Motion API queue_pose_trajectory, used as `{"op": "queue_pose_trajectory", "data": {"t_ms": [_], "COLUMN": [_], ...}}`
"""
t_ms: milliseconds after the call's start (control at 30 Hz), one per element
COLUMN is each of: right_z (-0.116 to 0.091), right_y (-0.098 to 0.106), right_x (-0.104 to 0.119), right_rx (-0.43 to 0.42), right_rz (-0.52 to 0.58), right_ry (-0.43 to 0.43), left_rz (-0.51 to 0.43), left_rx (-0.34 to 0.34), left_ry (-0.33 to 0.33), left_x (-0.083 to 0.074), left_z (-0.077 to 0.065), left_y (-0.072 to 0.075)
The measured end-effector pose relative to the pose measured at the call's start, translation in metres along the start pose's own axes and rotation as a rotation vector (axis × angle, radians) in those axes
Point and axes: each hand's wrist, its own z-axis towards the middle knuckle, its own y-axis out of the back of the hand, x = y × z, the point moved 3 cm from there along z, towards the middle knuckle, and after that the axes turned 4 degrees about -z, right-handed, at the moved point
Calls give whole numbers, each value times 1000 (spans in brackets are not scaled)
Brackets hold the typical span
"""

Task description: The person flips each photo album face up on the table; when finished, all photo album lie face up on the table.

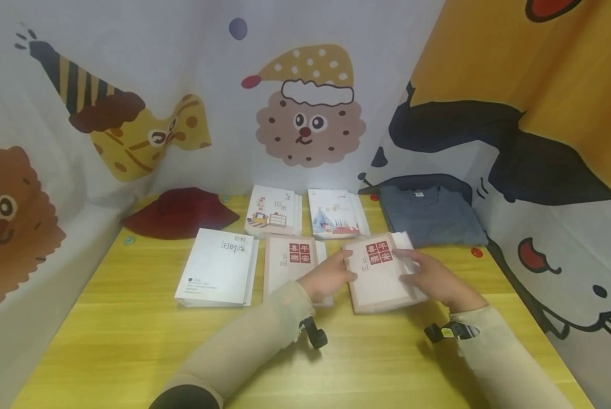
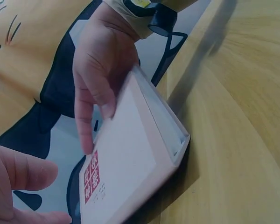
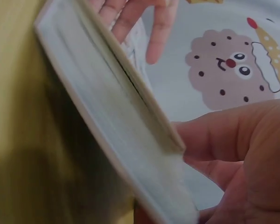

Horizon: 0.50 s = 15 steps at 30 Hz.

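Note:
A pale pink book [image 1: 379, 287] with red square characters on its cover is tilted, partly raised off the table. My right hand [image 1: 438, 279] holds its right edge; the right wrist view has the thumb and fingers of this hand [image 3: 256, 154] pinching the cover, page edges facing the camera. At the book's left edge is my left hand [image 1: 331, 276], its fingers spread. In the left wrist view the left hand [image 2: 21, 182] has its fingers apart beside the book [image 2: 121, 154]. A second pink book [image 1: 279, 272] lies partly under my left hand and sleeve.
A white book [image 1: 215, 267] lies at the left. Behind are two illustrated books, one with furniture [image 1: 274, 210], one with a tent [image 1: 336, 213]. A dark red hat [image 1: 182, 213] is at the back left, a folded grey shirt [image 1: 433, 216] at the back right. Printed curtains surround the yellow table [image 1: 336, 363].

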Motion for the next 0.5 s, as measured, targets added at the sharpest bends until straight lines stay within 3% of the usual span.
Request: {"op": "queue_pose_trajectory", "data": {"t_ms": [267, 500], "right_z": [9, 14], "right_y": [-18, -23], "right_x": [-9, -8], "right_rx": [56, 52], "right_rz": [-26, 2], "right_ry": [-45, -46], "left_rz": [-11, 5], "left_rx": [-21, -41], "left_ry": [28, 66], "left_x": [2, 2], "left_z": [1, 0], "left_y": [2, 4]}}
